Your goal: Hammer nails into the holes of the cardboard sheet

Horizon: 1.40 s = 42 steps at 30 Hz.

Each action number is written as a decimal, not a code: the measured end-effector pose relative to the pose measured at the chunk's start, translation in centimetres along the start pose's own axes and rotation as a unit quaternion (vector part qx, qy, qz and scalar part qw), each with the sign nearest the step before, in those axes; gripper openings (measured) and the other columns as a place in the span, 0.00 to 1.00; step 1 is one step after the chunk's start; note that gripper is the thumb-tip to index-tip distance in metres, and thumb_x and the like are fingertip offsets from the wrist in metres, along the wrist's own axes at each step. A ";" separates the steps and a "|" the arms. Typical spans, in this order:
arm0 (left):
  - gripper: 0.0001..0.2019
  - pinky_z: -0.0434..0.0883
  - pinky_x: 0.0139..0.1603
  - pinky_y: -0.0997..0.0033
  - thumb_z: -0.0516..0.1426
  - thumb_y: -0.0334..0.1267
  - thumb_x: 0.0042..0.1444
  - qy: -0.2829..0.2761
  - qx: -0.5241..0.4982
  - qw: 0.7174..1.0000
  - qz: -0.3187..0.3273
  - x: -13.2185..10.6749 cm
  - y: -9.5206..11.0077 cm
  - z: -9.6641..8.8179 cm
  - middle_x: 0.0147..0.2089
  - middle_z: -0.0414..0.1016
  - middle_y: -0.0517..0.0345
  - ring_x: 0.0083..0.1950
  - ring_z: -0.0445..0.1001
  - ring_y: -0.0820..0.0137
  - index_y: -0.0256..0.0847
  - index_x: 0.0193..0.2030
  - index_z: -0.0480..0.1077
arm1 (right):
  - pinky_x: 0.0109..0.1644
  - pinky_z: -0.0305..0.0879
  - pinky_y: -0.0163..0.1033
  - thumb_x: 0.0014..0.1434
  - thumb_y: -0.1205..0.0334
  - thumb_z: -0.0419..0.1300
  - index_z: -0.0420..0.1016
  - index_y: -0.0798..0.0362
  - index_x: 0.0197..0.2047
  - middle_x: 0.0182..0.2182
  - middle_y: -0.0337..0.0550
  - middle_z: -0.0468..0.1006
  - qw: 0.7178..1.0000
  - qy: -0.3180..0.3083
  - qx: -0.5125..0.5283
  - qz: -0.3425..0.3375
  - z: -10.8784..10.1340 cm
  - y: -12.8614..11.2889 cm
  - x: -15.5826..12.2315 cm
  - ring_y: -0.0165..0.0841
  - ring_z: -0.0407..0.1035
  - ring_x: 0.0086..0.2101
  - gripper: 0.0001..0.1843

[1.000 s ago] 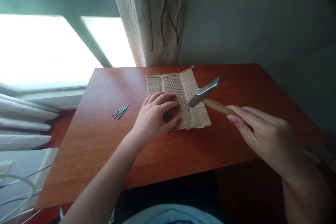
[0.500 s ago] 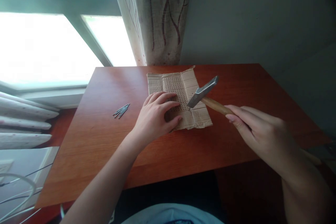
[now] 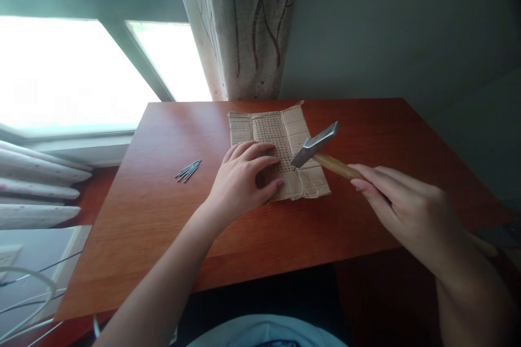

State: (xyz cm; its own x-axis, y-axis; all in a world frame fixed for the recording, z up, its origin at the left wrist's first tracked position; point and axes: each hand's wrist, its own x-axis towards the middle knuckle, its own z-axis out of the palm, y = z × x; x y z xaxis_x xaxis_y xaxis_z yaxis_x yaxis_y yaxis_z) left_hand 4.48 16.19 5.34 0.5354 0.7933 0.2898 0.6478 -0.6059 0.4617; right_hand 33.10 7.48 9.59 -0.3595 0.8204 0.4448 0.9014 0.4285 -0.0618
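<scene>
A creased piece of brown cardboard (image 3: 314, 179) lies on the table, with rows of small dark holes (image 3: 266, 129) across its middle panel. Over its left part rests my left hand (image 3: 242, 176), fingers spread and thumb apart from the index finger; what lies under the palm is hidden. My right hand (image 3: 407, 209) is wrapped around the wooden handle of a hammer (image 3: 316, 143). The lower end of the hammer's metal head is above or against the holed panel near its right edge; I cannot tell whether they touch. Several nails (image 3: 188, 171) lie in a loose bunch left of my left hand.
The reddish-brown wooden table (image 3: 366, 124) has its near edge just before my body. Behind it hangs a patterned curtain (image 3: 256, 27) beside a grey wall. A bright window (image 3: 69, 76) is on the left, with cables (image 3: 44, 293) at the lower left.
The far end of the hammer's head has dipped very slightly. My left hand, the cardboard and the nails stay as they were.
</scene>
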 end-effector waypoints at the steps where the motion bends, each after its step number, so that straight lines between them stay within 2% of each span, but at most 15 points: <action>1: 0.15 0.64 0.69 0.45 0.62 0.45 0.60 0.000 -0.001 1.000 0.000 0.0 0.0 0.0 0.66 0.74 0.53 0.66 0.68 0.51 0.46 0.53 0.80 | 0.34 0.73 0.39 0.68 0.65 0.61 0.77 0.54 0.57 0.43 0.47 0.85 1.000 0.005 0.005 0.006 -0.1 0.0 0.0 0.39 0.81 0.38 0.15; 6: 0.16 0.64 0.69 0.45 0.62 0.46 0.61 -0.001 0.007 1.000 0.001 0.1 0.0 -0.1 0.66 0.74 0.53 0.66 0.68 0.52 0.45 0.53 0.79 | 0.41 0.76 0.42 0.68 0.63 0.61 0.79 0.51 0.54 0.44 0.47 0.85 0.997 0.018 0.052 0.047 0.0 0.4 -0.3 0.40 0.81 0.40 0.13; 9: 0.16 0.64 0.69 0.45 0.61 0.46 0.61 -0.003 0.006 1.000 0.003 0.1 0.0 0.0 0.66 0.73 0.53 0.66 0.68 0.52 0.45 0.53 0.79 | 0.39 0.77 0.43 0.67 0.58 0.62 0.81 0.50 0.52 0.39 0.45 0.85 0.984 0.036 0.101 0.146 1.1 1.4 -1.0 0.38 0.80 0.34 0.12; 11: 0.15 0.64 0.69 0.45 0.61 0.46 0.61 -0.002 0.002 1.000 0.003 0.0 0.0 0.1 0.66 0.73 0.53 0.66 0.68 0.52 0.45 0.53 0.79 | 0.34 0.76 0.41 0.67 0.54 0.62 0.81 0.50 0.53 0.36 0.44 0.84 0.957 0.050 0.152 0.243 2.4 2.3 -1.6 0.35 0.78 0.29 0.15; 13: 0.15 0.64 0.69 0.45 0.62 0.46 0.61 0.000 0.000 1.000 0.001 0.0 0.0 0.1 0.66 0.74 0.53 0.66 0.68 0.52 0.45 0.52 0.79 | 0.38 0.78 0.42 0.67 0.51 0.61 0.79 0.48 0.57 0.40 0.45 0.84 0.919 0.058 0.230 0.316 4.0 3.2 -2.2 0.36 0.79 0.33 0.19; 16: 0.15 0.64 0.69 0.45 0.62 0.46 0.60 0.002 0.002 1.000 -0.001 0.0 0.0 0.1 0.66 0.74 0.54 0.66 0.68 0.52 0.46 0.52 0.79 | 0.53 0.78 0.47 0.64 0.53 0.63 0.71 0.49 0.66 0.52 0.50 0.81 0.870 0.045 0.333 0.362 6.6 4.7 -2.7 0.40 0.79 0.47 0.28; 18: 0.15 0.64 0.69 0.46 0.62 0.46 0.61 0.001 0.005 1.000 -0.001 0.0 -0.1 0.1 0.66 0.74 0.54 0.66 0.68 0.53 0.46 0.52 0.79 | 0.57 0.76 0.50 0.62 0.56 0.64 0.68 0.49 0.68 0.54 0.51 0.79 0.858 0.038 0.351 0.372 8.3 5.6 -2.9 0.41 0.77 0.50 0.32; 22: 0.15 0.64 0.70 0.46 0.62 0.46 0.61 0.001 0.005 1.000 0.000 0.0 -0.1 0.1 0.66 0.74 0.55 0.67 0.68 0.53 0.46 0.53 0.79 | 0.57 0.76 0.54 0.60 0.59 0.62 0.69 0.50 0.67 0.53 0.53 0.78 0.870 0.031 0.318 0.376 11.6 7.1 -3.1 0.43 0.77 0.48 0.31; 27: 0.16 0.64 0.69 0.46 0.62 0.46 0.61 0.002 0.007 1.000 0.000 0.1 -0.1 0.1 0.66 0.74 0.54 0.66 0.68 0.53 0.46 0.53 0.79 | 0.57 0.74 0.58 0.58 0.60 0.60 0.71 0.56 0.65 0.52 0.58 0.78 0.920 0.030 0.197 0.339 14.2 7.8 -2.8 0.47 0.76 0.48 0.32; 33: 0.16 0.63 0.70 0.46 0.61 0.46 0.62 -0.003 0.005 1.000 0.000 0.0 -0.1 0.1 0.67 0.73 0.55 0.67 0.67 0.53 0.47 0.54 0.78 | 0.56 0.73 0.57 0.55 0.67 0.59 0.73 0.61 0.63 0.50 0.62 0.80 0.947 0.014 0.120 0.299 14.6 6.2 -0.6 0.50 0.77 0.47 0.31; 42: 0.15 0.63 0.70 0.44 0.62 0.46 0.61 0.000 0.000 1.000 -0.001 0.1 0.0 0.0 0.66 0.74 0.54 0.67 0.67 0.52 0.46 0.53 0.79 | 0.55 0.72 0.55 0.56 0.72 0.56 0.75 0.62 0.60 0.50 0.63 0.81 0.950 -0.013 0.056 0.306 15.0 4.0 2.1 0.52 0.76 0.49 0.28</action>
State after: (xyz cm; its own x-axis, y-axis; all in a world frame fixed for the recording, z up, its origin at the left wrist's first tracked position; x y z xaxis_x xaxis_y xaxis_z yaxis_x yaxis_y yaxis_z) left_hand 4.54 16.24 5.33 0.5338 0.7947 0.2890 0.6490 -0.6041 0.4625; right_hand 32.35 16.58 -3.19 0.2168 0.9376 0.2717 0.9125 -0.0958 -0.3978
